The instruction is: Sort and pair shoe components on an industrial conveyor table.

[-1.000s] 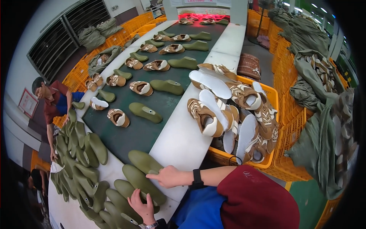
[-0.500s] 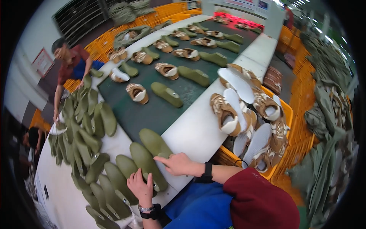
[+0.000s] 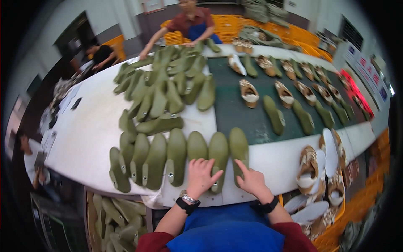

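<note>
Green shoe lasts stand side by side in a row along the near edge of the white table. My left hand (image 3: 200, 177) lies with its fingers spread over the heel ends of two neighbouring lasts, one plain green last (image 3: 197, 147) and a second last (image 3: 218, 153) to its right. At the right end of the row, my right hand (image 3: 254, 184) rests against the heel end of another last (image 3: 239, 145), index finger stretched onto it and thumb apart. That heel is partly hidden behind the hand. Further lasts (image 3: 176, 153) continue to the left.
A pile of lasts (image 3: 159, 98) covers the table's middle; a co-worker (image 3: 191, 21) reaches into its far side. Lasts and brown-white shoes (image 3: 284, 94) sit in rows on a dark green belt (image 3: 239, 122). At right, an orange crate (image 3: 342, 206) holds shoes and insoles. Below left is a box of lasts (image 3: 121, 218).
My view has swung left, so the table now lies straight ahead. Both hands stay at the near lasts; my left fingers now spread across two of them.
</note>
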Available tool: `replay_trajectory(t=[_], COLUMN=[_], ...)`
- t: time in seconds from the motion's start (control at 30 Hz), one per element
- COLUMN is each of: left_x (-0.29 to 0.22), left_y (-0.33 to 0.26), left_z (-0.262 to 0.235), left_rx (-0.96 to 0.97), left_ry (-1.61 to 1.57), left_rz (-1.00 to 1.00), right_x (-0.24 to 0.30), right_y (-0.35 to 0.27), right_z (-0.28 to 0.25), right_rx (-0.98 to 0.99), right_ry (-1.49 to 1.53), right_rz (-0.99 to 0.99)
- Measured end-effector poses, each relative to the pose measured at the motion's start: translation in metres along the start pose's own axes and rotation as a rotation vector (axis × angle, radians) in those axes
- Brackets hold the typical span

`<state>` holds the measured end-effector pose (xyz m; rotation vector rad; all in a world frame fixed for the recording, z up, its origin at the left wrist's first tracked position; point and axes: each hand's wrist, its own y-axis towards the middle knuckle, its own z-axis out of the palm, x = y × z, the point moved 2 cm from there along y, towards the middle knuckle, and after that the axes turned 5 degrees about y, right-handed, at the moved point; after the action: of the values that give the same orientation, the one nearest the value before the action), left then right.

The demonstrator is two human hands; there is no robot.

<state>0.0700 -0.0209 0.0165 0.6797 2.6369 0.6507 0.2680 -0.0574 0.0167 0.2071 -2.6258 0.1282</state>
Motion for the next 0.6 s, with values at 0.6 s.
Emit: replay_trajectory(t=[0.6], left_x=[0.008], left_y=[0.000], left_z=[0.006], left_rx=[-0.002], left_ry=[-0.036], left_rz=[-0.026], right_x=[-0.085], right_y=[0.105], right_z=[-0.082], right_rx=[0.047], right_ry=[1.244], right_rz=[0.431])
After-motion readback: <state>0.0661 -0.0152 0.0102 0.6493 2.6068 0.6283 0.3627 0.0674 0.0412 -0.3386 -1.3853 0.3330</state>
